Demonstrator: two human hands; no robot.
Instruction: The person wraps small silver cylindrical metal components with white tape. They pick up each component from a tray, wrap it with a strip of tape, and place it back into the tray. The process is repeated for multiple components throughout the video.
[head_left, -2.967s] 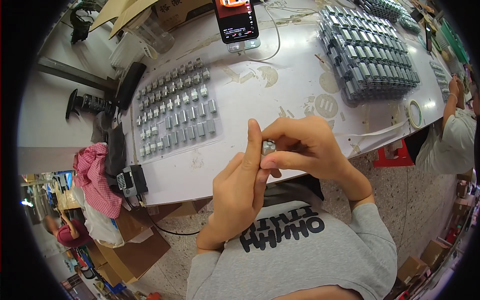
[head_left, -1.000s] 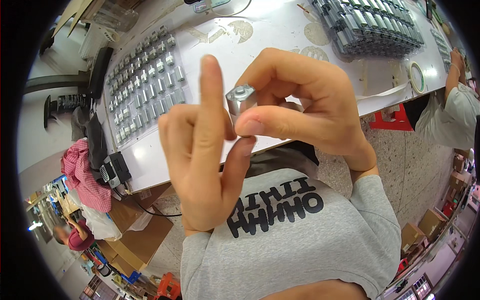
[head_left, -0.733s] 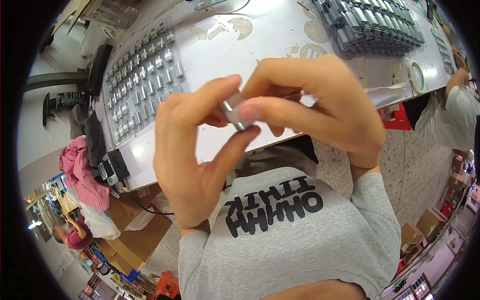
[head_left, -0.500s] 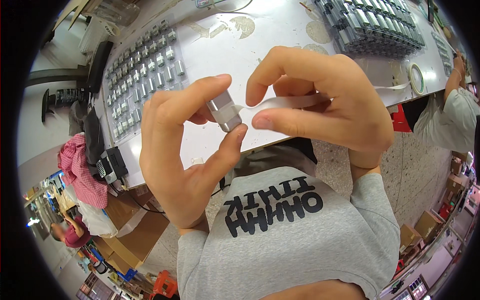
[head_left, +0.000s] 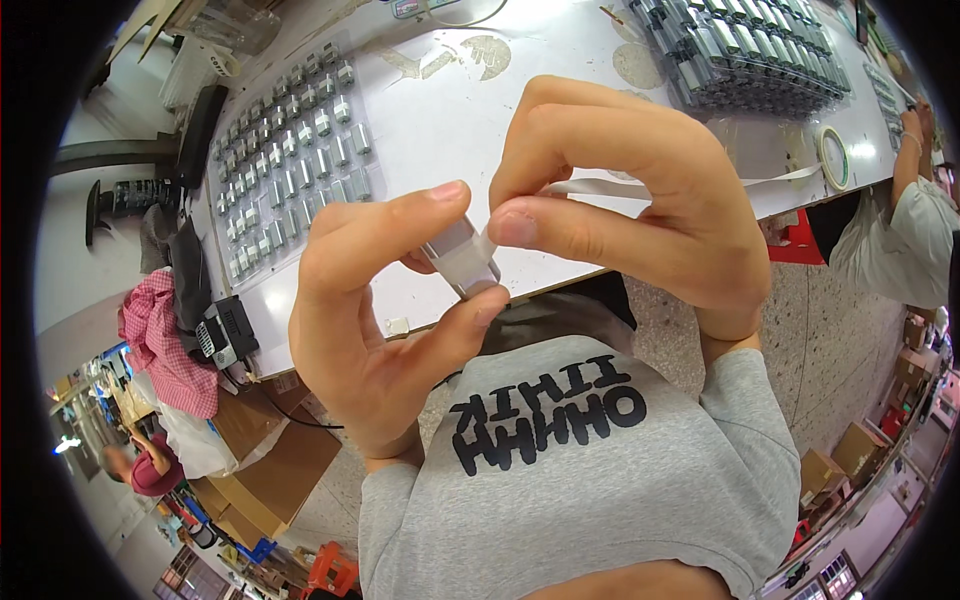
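The metal block (head_left: 452, 240) is pinched by the left hand (head_left: 365, 300) above the near edge of the counter (head_left: 430, 130), its long axis slanted from far left to near right; the white tape (head_left: 610, 188) is pinched by the right hand (head_left: 640, 205), just right of the block.

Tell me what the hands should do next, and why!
Probably the right hand should draw the white tape snug around the metal piece: the left hand pinches its ends, tape crosses its middle, and the right hand holds more beside it.

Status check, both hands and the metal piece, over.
Left hand pinches metal piece. Right hand pinches white tape running off it. Nothing visible in the way.
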